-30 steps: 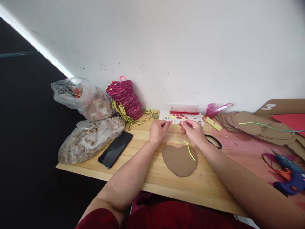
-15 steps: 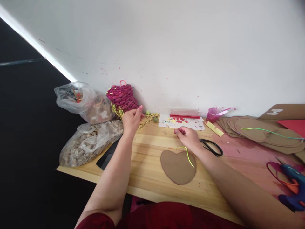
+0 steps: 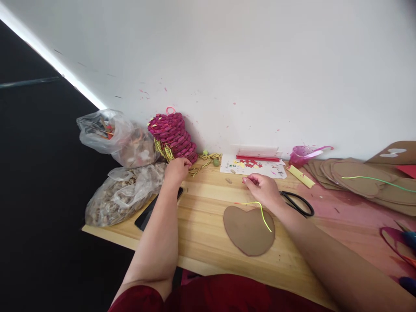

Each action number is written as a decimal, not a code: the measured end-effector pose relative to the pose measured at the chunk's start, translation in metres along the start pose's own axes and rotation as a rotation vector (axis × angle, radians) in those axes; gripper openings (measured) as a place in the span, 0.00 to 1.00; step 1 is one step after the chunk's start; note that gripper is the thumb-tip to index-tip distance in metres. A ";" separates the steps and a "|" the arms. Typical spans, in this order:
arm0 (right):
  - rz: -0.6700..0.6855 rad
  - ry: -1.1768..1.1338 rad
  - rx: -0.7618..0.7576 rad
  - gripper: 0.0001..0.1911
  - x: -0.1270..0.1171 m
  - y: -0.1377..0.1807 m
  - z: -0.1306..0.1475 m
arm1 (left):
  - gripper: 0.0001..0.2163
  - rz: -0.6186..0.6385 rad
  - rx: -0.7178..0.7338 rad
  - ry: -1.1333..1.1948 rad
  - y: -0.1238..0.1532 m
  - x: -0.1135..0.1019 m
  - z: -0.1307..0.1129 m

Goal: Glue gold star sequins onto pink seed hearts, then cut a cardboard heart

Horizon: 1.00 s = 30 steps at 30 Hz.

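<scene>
My left hand [image 3: 177, 170] is closed beside a bundle of yellowish cord [image 3: 165, 150], just in front of a stack of magenta heart-shaped pieces [image 3: 177, 136] with small star stickers and a pink loop on top. What its fingers hold, if anything, is hidden. My right hand [image 3: 261, 187] hovers over the table with thumb and fingertips pinched together; nothing between them can be made out. Nearer to me lies a brown cardboard heart [image 3: 248, 234], with a yellow-green cord [image 3: 263, 214] across its upper right. Black-handled scissors [image 3: 297, 203] rest beside my right wrist.
A white sheet of star stickers [image 3: 253, 170] lies by the wall. Two plastic bags [image 3: 125, 195] and a dark phone [image 3: 146, 219] sit left. Rightward are a pink cup [image 3: 297, 157], a yellow strip [image 3: 300, 177], and stacked cardboard hearts [image 3: 357, 177].
My left hand has dropped lower, away from the front of the magenta stack, its thumb now tucked in. The right hand keeps its pinch. The view has shifted slightly left.
</scene>
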State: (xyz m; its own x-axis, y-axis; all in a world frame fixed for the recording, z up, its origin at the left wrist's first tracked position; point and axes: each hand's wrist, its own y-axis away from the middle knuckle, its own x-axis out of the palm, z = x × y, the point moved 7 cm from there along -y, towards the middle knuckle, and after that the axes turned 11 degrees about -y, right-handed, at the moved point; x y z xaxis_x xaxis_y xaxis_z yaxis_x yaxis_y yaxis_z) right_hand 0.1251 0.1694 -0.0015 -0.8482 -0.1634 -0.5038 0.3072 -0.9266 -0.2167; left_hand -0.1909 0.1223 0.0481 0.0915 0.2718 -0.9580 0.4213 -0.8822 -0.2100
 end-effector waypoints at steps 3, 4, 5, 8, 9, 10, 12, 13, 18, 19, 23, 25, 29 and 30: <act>0.002 -0.002 0.002 0.16 0.000 0.000 0.000 | 0.04 0.063 0.030 -0.032 -0.001 0.010 -0.002; 0.004 -0.003 0.002 0.16 0.000 0.000 0.001 | 0.04 0.076 0.041 -0.039 -0.002 0.013 -0.004; 0.006 -0.004 0.001 0.16 0.000 0.000 0.001 | 0.03 0.087 0.052 -0.044 -0.002 0.016 -0.005; 0.004 -0.003 -0.002 0.16 0.000 0.000 0.001 | 0.01 0.117 0.080 -0.050 -0.001 0.025 -0.011; 0.003 -0.003 -0.003 0.16 0.000 0.000 0.001 | 0.01 0.130 0.085 -0.049 -0.001 0.028 -0.013; 0.002 -0.004 -0.005 0.16 0.000 0.000 0.001 | 0.02 0.144 0.087 -0.047 -0.001 0.031 -0.014; 0.004 -0.005 -0.008 0.15 -0.001 0.000 0.001 | 0.06 0.170 0.081 -0.032 -0.001 0.036 -0.015; 0.005 -0.004 -0.010 0.15 -0.001 0.000 0.001 | 0.08 0.177 0.073 -0.017 -0.001 0.038 -0.015; 0.009 0.001 -0.014 0.15 0.000 0.001 0.000 | 0.10 0.129 0.001 0.141 -0.004 0.035 -0.010; 0.010 0.002 -0.014 0.15 0.001 0.001 0.000 | 0.10 0.114 -0.016 0.190 -0.005 0.033 -0.009; 0.014 0.007 -0.012 0.15 0.002 0.000 -0.001 | 0.12 0.075 -0.073 0.408 -0.008 0.033 -0.004; 0.016 0.014 -0.007 0.15 0.002 0.000 -0.002 | 0.13 0.068 -0.098 0.500 -0.010 0.035 -0.003; 0.055 0.031 -0.007 0.12 0.001 0.001 0.004 | 0.14 0.042 -0.146 0.595 -0.013 0.040 -0.001; 0.075 0.039 -0.014 0.10 0.002 0.001 0.008 | 0.15 0.032 -0.157 0.602 -0.014 0.041 0.000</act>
State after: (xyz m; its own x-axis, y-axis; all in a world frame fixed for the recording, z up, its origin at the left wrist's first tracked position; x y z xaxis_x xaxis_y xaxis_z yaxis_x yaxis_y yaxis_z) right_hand 0.1202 0.1653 0.0034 -0.8052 -0.2191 -0.5510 0.3759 -0.9073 -0.1885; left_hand -0.1933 0.1452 0.0117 0.5795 0.4554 -0.6759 0.5334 -0.8390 -0.1079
